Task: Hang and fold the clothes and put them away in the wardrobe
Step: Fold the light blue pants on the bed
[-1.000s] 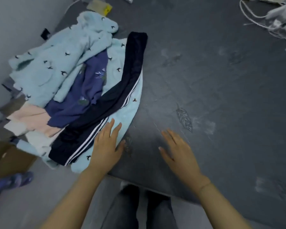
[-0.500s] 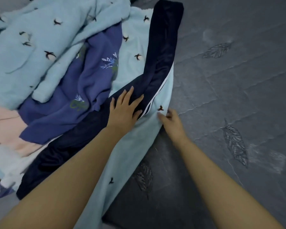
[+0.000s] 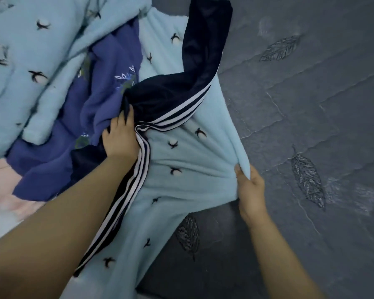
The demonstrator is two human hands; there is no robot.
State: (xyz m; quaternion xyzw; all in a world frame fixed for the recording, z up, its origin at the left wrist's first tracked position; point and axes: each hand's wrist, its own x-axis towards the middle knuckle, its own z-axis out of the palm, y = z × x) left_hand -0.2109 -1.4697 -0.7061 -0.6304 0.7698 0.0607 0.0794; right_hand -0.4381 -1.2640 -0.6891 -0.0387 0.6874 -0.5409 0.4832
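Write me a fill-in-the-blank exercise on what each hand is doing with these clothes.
1. The left hand grips the dark trousers with white ____ down the side.
2. The right hand pinches the edge of the light blue fleece printed with small ____.
3. The quilted grey bedcover is stitched with ____ shapes.

Missing words: stripes; birds; leaf

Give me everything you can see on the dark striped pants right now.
The striped pants are dark navy, of smooth, slightly shiny fabric, with white side stripes along one edge. They lie bunched and bent across the clothes pile: one end reaches up toward the top of the view, the rest runs down beside the left forearm. They rest on the light blue fleece garment and against the purple top. The left hand grips them at the bend. The right hand pinches the fleece edge, not the pants.
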